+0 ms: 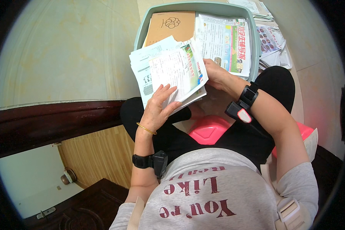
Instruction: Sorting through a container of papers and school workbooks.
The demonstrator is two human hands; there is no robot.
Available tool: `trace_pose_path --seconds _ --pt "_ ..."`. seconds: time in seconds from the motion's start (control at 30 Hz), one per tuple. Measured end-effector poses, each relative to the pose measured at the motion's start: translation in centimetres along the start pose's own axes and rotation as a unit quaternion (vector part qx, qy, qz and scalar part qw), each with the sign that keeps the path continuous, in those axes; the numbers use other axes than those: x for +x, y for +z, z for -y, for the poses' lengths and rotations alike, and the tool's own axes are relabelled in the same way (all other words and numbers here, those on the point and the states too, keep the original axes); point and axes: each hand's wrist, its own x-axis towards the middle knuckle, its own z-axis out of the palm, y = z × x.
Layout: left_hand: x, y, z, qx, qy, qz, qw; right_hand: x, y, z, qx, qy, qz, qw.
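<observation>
A slanted stack of printed papers (169, 67) is up in front of me, its sheets fanned unevenly. My right hand (218, 73) grips the stack at its right edge, with some fingers hidden behind the sheets. Across the lower part of the top sheet lies my left hand (161, 106), fingers spread and thumb near the bottom edge. Just beyond the stack stands a pale green plastic tub (201, 4). Inside it, a brown cardboard sheet (168, 27) with a line drawing lies on the left, and a colourful printed newspaper (224, 43) on the right.
Piles of papers (268, 43) lie on the tiled floor (66, 51) right of the tub. A pink plastic object (210, 129) shows between my legs; another pink piece (304, 130) is by my right arm. A dark wooden door frame (57, 126) runs along the left.
</observation>
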Motion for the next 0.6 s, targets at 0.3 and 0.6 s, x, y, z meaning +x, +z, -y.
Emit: trace_pose_path --seconds 0.3,0.6 --pt "-0.6 -0.5 3.0 -0.003 -0.195 -0.115 0.974 0.2 -0.3 0.4 0.040 0.009 -0.061 0.997" --pt "-1.2 -0.2 4.1 -0.150 -0.318 -0.086 0.932 -1.6 1.1 1.7 0.129 -0.010 -0.033 0.991"
